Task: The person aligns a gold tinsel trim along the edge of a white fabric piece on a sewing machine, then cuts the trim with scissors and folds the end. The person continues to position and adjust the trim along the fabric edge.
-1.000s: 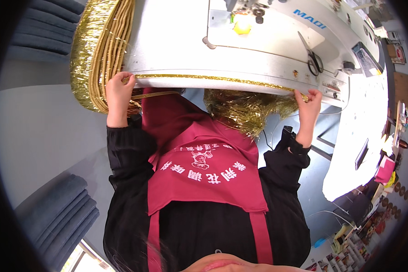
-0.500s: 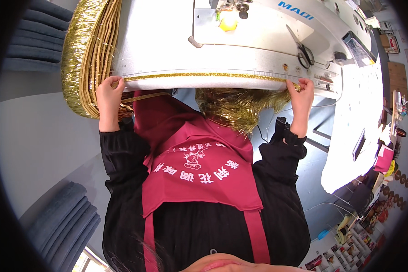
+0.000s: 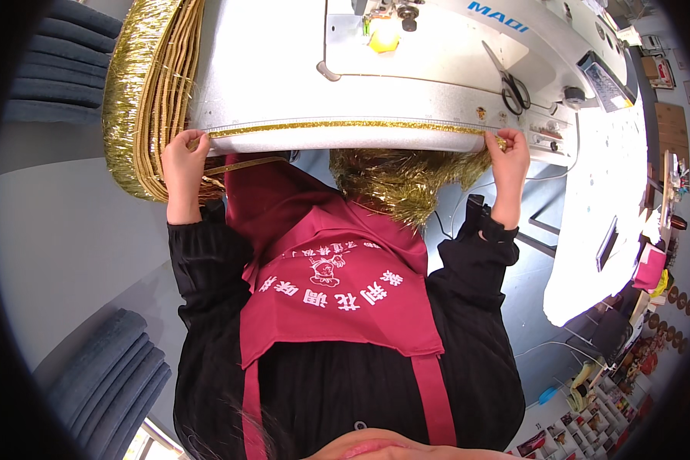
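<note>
A thin gold glittery trim [image 3: 345,123] stretches straight along a scale on the front edge of the white sewing table [image 3: 268,77]. My left hand [image 3: 184,170] pinches its left end beside a thick looped bundle of gold fringe and braid [image 3: 134,100]. My right hand [image 3: 507,175] pinches the trim at the right end of the edge, its fingertips partly hiding it. A mass of gold tinsel fringe [image 3: 391,188] hangs below the table between my hands, over the red apron [image 3: 337,322] on my body.
A sewing machine [image 3: 548,34] stands at the back, with black-handled scissors [image 3: 516,93] and a phone [image 3: 606,84] near it. A white board-like surface [image 3: 583,230] extends at the right. Stacked blue-grey cushions [image 3: 61,69] are at the left, and cluttered shelves [image 3: 583,422] at the lower right.
The view has shifted and tilted a little, so the table and both hands appear further left. Both hands keep their pinch on the trim; little differs from half a second ago.
</note>
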`<action>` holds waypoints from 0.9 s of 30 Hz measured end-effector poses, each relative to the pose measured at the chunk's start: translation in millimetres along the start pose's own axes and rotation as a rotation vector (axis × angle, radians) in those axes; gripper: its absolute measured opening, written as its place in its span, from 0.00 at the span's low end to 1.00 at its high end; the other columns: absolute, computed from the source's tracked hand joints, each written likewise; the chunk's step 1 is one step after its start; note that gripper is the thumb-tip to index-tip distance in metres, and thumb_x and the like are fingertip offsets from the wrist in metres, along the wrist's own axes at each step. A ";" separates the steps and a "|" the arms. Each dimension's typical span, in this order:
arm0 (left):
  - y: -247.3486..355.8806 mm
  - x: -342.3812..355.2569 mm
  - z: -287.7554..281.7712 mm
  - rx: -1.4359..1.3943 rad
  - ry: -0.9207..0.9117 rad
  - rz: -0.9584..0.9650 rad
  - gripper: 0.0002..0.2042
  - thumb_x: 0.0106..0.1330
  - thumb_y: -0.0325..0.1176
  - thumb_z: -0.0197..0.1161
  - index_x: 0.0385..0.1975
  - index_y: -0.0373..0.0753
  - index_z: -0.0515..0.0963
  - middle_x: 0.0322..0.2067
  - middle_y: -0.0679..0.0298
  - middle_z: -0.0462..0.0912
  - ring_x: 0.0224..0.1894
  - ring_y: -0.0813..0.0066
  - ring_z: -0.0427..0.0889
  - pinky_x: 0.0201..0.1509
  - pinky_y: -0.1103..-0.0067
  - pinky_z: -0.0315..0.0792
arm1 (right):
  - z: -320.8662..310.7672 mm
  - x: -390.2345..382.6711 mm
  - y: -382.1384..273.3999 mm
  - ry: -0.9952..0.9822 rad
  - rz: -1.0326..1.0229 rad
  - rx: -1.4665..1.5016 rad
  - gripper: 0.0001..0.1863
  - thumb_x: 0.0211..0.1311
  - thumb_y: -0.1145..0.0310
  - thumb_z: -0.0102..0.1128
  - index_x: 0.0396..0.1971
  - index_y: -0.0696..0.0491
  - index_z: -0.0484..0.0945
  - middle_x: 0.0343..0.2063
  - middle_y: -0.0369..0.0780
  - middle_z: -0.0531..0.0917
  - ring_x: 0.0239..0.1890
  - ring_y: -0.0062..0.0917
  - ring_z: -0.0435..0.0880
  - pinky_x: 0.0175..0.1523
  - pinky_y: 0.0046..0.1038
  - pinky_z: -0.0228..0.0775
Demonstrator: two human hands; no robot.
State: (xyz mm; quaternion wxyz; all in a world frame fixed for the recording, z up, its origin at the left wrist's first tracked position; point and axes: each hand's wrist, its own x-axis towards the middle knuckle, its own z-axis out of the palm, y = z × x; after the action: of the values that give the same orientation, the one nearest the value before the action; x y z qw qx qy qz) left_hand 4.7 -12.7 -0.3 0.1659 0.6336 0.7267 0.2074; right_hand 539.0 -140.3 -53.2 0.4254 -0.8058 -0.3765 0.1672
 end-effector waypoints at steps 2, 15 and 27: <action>0.5 -0.4 -0.3 0.000 0.004 0.008 0.12 0.64 0.35 0.67 0.38 0.30 0.84 0.33 0.53 0.88 0.37 0.66 0.89 0.42 0.76 0.78 | 0.3 1.2 1.4 -0.007 -0.015 0.018 0.16 0.57 0.66 0.74 0.38 0.59 0.79 0.30 0.36 0.81 0.30 0.17 0.75 0.36 0.22 0.69; -10.0 -16.0 -3.2 -0.049 0.060 0.064 0.11 0.65 0.34 0.66 0.38 0.32 0.84 0.31 0.54 0.88 0.33 0.68 0.88 0.40 0.76 0.78 | -15.1 -27.7 -51.7 -0.084 0.029 -0.003 0.08 0.61 0.69 0.70 0.34 0.59 0.84 0.22 0.29 0.79 0.22 0.09 0.68 0.27 0.16 0.59; -21.5 -41.1 -23.6 -0.109 0.131 0.130 0.10 0.65 0.35 0.67 0.38 0.35 0.84 0.25 0.58 0.85 0.23 0.75 0.80 0.30 0.77 0.72 | -19.6 -43.4 -61.3 -0.103 -0.030 0.101 0.08 0.60 0.69 0.71 0.34 0.58 0.85 0.23 0.26 0.78 0.22 0.07 0.64 0.26 0.15 0.55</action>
State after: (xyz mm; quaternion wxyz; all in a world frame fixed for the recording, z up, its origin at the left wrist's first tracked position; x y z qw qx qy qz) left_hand -19.6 -57.9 8.1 0.1387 0.6544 0.6810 0.2980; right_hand 493.5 -162.0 5.7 0.4478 -0.7680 -0.4010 0.2209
